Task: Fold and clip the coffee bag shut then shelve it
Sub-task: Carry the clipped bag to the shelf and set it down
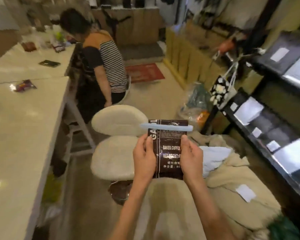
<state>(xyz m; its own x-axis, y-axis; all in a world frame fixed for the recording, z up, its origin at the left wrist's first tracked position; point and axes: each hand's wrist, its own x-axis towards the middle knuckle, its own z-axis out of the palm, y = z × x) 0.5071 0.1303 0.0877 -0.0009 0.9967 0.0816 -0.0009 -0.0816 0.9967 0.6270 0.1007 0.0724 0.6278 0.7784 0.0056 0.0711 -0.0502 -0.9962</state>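
Both hands are up in front of the person, clamped on the dark brown coffee bag (168,149) and holding it upright in the air. The left hand (144,158) grips the bag's left edge, thumb on the printed front and fingers wrapped behind; the right hand (191,157) grips the right edge the same way, thumb lying along the front. A pale blue clip (166,127) runs straight across the bag near its top, sticking out past both sides, with a short strip of bag showing above it. Directly behind the bag, toward 12 o'clock, two cream padded stools (119,134) stand one behind the other, the nearer one partly hidden by the left hand. At 9 o'clock a long pale counter (24,118) runs away from the viewer with small packets scattered on it. At about 11 o'clock, farther off, another person in a striped top (111,64) is bent over by the counter. Dark shelving (274,122) with packages on it runs along the 3 o'clock side, well apart from the bag. Between bag and shelving, low at 4 o'clock, lies a heap of beige fabric (232,177), and a patterned tote (222,90) hangs at 2 o'clock.
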